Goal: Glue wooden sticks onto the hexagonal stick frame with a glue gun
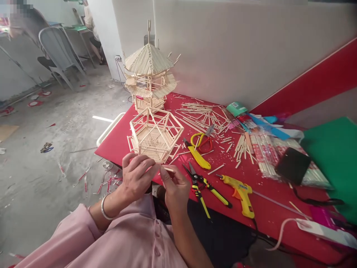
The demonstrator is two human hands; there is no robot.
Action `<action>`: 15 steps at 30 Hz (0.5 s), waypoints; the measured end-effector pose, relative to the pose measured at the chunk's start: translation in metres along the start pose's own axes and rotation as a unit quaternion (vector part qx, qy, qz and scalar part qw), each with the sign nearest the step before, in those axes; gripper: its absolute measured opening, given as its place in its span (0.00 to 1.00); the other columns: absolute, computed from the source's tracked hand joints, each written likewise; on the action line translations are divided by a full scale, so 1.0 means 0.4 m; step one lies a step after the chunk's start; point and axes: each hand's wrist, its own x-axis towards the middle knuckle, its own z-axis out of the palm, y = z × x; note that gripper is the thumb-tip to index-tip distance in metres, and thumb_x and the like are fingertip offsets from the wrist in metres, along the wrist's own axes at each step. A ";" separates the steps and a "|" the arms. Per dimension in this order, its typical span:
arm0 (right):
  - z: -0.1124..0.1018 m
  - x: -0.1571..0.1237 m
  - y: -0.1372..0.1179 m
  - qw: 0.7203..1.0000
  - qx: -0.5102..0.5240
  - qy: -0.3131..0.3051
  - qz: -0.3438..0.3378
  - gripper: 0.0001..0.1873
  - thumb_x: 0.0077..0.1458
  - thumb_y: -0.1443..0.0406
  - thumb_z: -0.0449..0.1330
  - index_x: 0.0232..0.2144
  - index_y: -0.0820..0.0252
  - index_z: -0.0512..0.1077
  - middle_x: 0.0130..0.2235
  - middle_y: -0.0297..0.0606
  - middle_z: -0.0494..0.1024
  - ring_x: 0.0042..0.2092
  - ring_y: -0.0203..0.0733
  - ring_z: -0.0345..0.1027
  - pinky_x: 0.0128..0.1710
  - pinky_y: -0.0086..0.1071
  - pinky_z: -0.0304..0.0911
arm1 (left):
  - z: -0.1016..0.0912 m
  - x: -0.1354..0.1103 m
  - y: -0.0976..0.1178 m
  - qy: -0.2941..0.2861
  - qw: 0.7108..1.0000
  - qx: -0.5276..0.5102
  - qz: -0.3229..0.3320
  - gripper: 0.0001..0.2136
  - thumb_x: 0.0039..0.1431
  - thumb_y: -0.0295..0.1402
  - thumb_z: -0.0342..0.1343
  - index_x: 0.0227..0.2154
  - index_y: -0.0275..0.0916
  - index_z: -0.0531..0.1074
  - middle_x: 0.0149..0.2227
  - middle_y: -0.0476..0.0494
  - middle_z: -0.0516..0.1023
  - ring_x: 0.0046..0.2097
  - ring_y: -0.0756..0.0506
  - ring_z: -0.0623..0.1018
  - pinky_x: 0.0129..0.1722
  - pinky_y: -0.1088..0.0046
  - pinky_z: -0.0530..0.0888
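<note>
My right hand [176, 188] is closed, pinching a short wooden stick [168, 169] between thumb and fingers. Curled beside it, my left hand [138, 175] has its fingertips close to the stick's left end; what it grips, if anything, is hidden. Just beyond both hands stands a hexagonal stick frame [156, 136] with a patterned stick floor, its near edge partly covered by my left fingers. Behind that rises a pagoda model [150, 70] of the same sticks, with a pointed roof.
The red table [173, 100] carries loose sticks [203, 115], scissors [202, 139], a yellow utility knife [198, 156], pliers [202, 184], a yellow glue gun [240, 191], bagged sticks [266, 158] and a black phone-like object [292, 165]. A chair [60, 52] and people are at far left.
</note>
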 end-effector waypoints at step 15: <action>0.083 0.088 -0.015 0.991 0.058 0.113 0.052 0.21 0.47 0.49 0.68 0.23 0.59 0.69 0.19 0.25 0.65 0.20 0.28 0.50 0.22 0.28 0.52 | 0.069 0.003 -0.009 -0.018 0.626 -0.515 -0.586 0.23 0.52 0.54 0.64 0.21 0.35 0.77 0.15 0.50 0.71 0.15 0.56 0.63 0.15 0.78 0.59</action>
